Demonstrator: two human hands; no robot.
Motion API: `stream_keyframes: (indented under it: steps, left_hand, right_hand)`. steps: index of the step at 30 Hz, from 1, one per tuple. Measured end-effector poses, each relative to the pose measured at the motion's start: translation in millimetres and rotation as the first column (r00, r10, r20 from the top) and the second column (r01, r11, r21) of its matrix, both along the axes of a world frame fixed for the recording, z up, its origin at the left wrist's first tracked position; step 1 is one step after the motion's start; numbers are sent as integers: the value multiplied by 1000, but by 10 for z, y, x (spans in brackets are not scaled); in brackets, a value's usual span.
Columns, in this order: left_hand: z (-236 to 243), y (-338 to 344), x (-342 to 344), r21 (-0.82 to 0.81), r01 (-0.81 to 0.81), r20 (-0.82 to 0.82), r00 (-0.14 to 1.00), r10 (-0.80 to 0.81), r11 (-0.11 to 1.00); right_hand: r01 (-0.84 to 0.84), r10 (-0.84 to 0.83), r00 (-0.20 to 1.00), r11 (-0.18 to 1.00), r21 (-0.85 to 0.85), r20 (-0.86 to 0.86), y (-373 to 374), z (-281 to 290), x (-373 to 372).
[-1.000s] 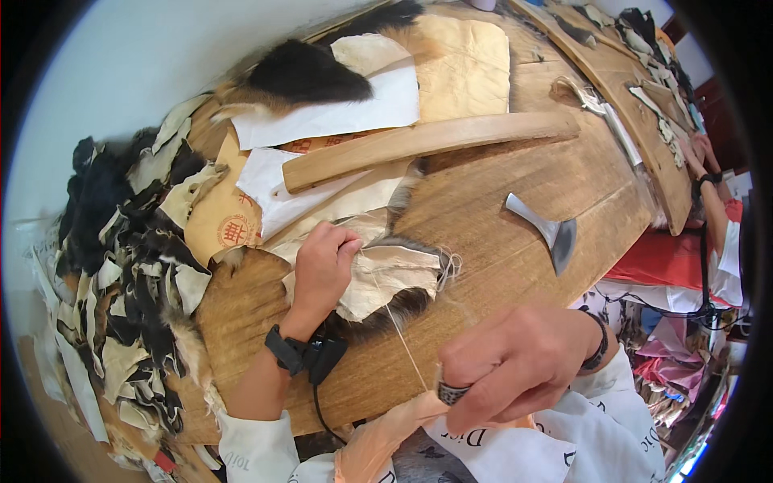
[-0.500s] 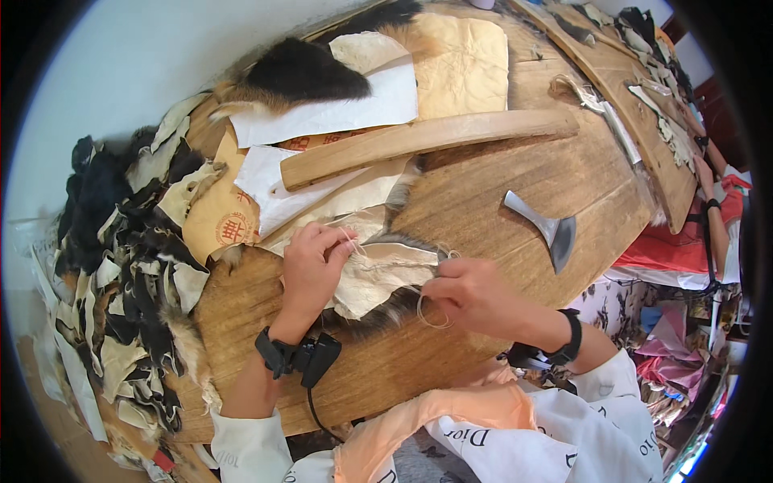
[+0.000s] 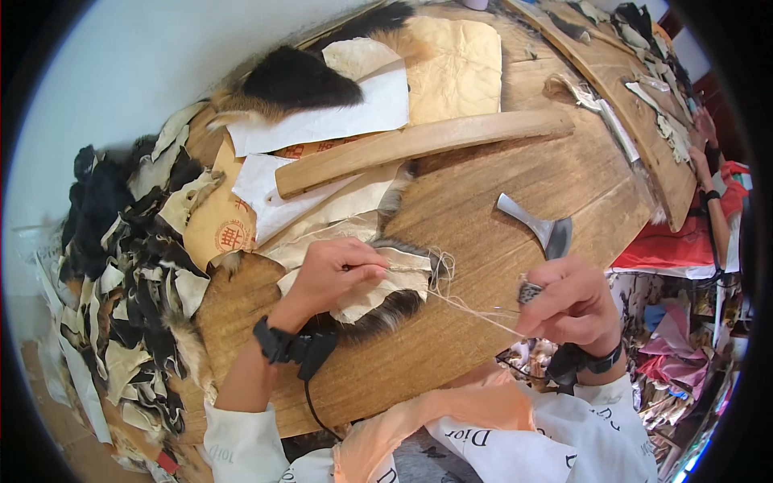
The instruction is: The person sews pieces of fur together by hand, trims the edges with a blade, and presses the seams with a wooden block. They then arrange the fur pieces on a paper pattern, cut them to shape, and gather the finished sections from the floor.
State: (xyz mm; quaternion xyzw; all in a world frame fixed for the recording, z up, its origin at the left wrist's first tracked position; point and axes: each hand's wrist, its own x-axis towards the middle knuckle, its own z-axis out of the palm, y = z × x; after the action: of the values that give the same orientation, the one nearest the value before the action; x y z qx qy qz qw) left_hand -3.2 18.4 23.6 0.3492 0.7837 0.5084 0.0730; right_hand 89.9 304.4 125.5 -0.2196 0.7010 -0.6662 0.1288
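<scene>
On the round wooden tabletop [image 3: 483, 201], the left hand [image 3: 334, 274] pinches a pale, dark-furred hide piece [image 3: 386, 286]; the right hand [image 3: 568, 302], fist closed, pulls taut thin beige thread [image 3: 475, 310] from it

Bench clutter, non-work items
Wooden slat [image 3: 419, 145] w/ white paper [image 3: 322, 121] behind; metal blade [image 3: 539, 225] rt; fur scraps [image 3: 129, 274] piled lt.

Pale fur-edged hide piece [image 3: 378, 286], taut thread [image 3: 475, 310]

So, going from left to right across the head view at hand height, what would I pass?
Heap of fur and hide scraps → left hand pinching the fur piece → taut thread → right hand → red cloth.
</scene>
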Motion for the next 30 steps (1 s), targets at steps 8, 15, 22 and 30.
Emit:
stream_keyframes:
  steps: [8,15,22,30]
  left_hand:
    - [-29,122,-23,-156,-160,400,892,210,975]
    - [28,-20,26,-134,-196,291,929,228,971]
    - [57,-848,153,-244,-533,-246,842,480,810]
    - [-130,-929,245,-172,-501,-213,860,464,848]
  right_hand:
    - [14,5,995,982,187,-101,71,53,10]
    - [-365,453,889,785,501,-61,-269,46,-46]
    - [1,236,891,854,520,-389,-1105,-212,-436]
    - [210,111,796,872,442,-595,-1851,-1092,-1015]
